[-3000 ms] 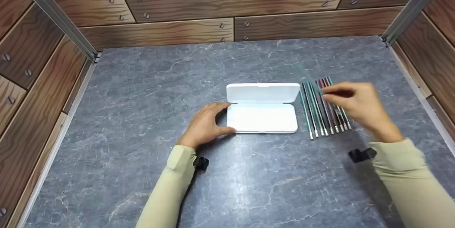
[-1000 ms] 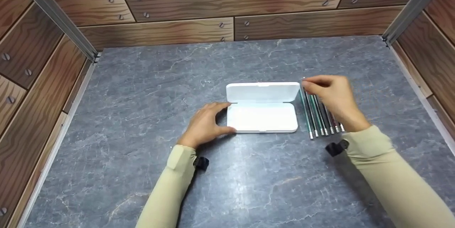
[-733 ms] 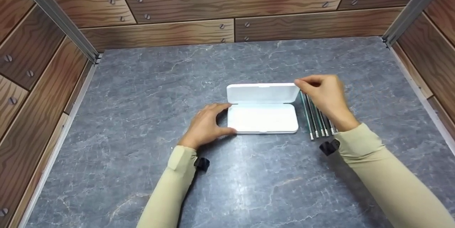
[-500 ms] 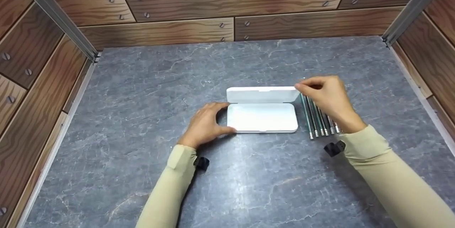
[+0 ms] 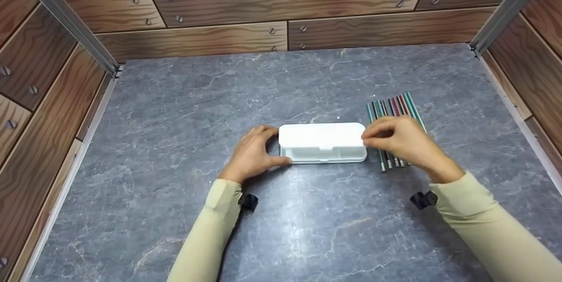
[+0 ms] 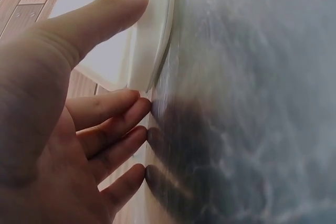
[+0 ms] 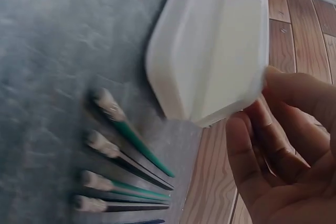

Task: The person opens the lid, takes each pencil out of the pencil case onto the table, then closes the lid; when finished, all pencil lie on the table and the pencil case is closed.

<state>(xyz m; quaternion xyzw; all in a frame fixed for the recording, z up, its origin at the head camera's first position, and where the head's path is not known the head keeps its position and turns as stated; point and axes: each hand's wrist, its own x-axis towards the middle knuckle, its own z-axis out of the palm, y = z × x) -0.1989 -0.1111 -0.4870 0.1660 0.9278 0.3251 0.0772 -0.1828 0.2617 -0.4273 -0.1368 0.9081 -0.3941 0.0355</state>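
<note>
A white pencil case (image 5: 322,154) stands at the table's middle with its lid (image 5: 320,135) tilted part-way down over the base. At its left end, my left hand (image 5: 254,153) holds the base between the thumb at the front corner and the fingers at the back corner. In the left wrist view, the fingertips (image 6: 137,136) also touch the tabletop. My right hand (image 5: 401,141) pinches the lid's right edge between thumb and fingers. Several pencils (image 5: 383,165) with metal-coloured ends lie side by side right of the case, partly hidden under the right hand.
The grey marbled tabletop (image 5: 175,110) surrounds the case. Wood-patterned walls (image 5: 219,7) rise at the back and both sides, with metal posts (image 5: 70,20) in the corners. Each wrist carries a small black camera (image 5: 249,203).
My right hand came leftward from above the pencils, took hold of the lid's edge and swung the lid forward and down. The left hand stayed in place at the case's left end.
</note>
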